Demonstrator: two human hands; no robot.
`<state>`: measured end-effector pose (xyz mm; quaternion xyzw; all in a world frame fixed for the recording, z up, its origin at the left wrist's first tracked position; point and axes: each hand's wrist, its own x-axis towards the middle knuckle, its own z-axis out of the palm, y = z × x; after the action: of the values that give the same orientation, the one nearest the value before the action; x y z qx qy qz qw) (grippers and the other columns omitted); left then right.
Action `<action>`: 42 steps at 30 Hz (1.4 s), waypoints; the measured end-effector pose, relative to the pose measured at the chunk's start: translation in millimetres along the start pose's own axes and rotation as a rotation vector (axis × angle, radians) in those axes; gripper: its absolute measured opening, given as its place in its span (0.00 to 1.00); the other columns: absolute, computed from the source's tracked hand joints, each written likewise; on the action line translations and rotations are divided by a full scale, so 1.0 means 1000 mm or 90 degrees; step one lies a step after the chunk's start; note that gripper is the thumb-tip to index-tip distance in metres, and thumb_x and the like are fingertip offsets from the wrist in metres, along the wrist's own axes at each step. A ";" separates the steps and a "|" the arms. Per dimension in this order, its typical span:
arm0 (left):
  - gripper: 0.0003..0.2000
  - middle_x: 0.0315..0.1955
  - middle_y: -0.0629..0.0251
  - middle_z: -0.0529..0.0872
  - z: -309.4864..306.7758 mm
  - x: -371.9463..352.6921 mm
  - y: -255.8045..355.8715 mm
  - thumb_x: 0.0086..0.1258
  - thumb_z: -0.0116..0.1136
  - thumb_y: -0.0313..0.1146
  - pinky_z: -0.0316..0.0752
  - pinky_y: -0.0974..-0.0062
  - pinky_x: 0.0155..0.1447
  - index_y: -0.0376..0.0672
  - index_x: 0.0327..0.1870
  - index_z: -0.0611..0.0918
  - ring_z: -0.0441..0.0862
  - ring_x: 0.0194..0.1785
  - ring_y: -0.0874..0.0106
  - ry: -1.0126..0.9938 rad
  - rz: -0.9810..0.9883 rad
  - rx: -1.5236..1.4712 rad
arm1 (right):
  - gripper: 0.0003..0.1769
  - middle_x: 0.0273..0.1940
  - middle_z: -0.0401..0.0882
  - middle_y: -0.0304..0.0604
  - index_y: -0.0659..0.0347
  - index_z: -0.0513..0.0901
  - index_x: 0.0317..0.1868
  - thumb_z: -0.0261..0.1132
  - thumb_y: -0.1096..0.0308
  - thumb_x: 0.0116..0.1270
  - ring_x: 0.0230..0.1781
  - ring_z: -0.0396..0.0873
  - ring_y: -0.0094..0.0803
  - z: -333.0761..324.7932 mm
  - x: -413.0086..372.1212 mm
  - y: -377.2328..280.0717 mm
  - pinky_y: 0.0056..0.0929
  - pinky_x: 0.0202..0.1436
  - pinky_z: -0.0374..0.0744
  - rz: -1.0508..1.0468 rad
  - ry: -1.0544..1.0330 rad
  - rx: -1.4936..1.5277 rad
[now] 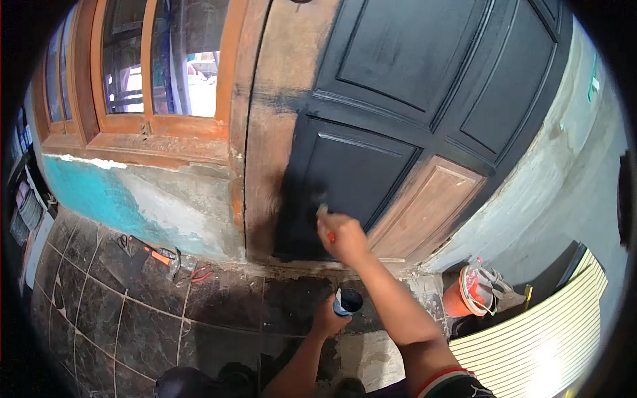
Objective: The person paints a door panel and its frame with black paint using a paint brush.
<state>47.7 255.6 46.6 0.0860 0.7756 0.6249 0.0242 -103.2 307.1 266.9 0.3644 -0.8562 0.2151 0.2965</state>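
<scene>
My right hand (342, 239) is closed around a paintbrush (322, 204), with a bit of red showing at the palm. Its bristles are blurred against the lower panel of a wooden door (361, 169). Much of that door is coated black, while one lower right panel (431, 205) and the left strip show bare brown wood. Below, my left hand (327, 318) grips a small cup (347, 302) with dark paint inside, held upright over the floor.
A hammer (162, 257) and red-handled pliers (201, 273) lie on the dark tiled floor (152, 318) at left. An orange bucket (462, 296) with items in it stands right of the door, beside a curved striped panel (537, 331). A wood-framed window (159, 66) is at upper left.
</scene>
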 end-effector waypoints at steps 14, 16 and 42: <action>0.40 0.58 0.45 0.90 0.015 -0.002 -0.017 0.50 0.90 0.39 0.82 0.51 0.65 0.40 0.67 0.83 0.88 0.63 0.46 -0.001 0.031 0.016 | 0.12 0.42 0.91 0.58 0.67 0.92 0.52 0.68 0.78 0.70 0.44 0.90 0.54 -0.118 0.016 0.042 0.43 0.52 0.86 0.028 0.188 -0.007; 0.42 0.59 0.44 0.89 0.014 -0.003 -0.021 0.50 0.90 0.40 0.83 0.50 0.65 0.39 0.69 0.82 0.88 0.63 0.46 0.003 0.046 0.034 | 0.12 0.43 0.92 0.58 0.66 0.92 0.52 0.68 0.78 0.71 0.44 0.91 0.53 -0.131 0.003 0.050 0.42 0.52 0.86 0.075 0.233 -0.091; 0.43 0.60 0.46 0.87 0.011 -0.001 -0.033 0.55 0.88 0.40 0.81 0.50 0.67 0.40 0.74 0.79 0.86 0.65 0.47 -0.104 -0.134 -0.106 | 0.18 0.46 0.95 0.57 0.68 0.92 0.57 0.71 0.60 0.82 0.46 0.94 0.42 -0.035 -0.007 0.018 0.38 0.56 0.88 0.255 0.413 0.092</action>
<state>46.8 258.8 11.7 0.0525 0.7214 0.6719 0.1594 -101.1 342.5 284.9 0.1232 -0.7547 0.4325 0.4777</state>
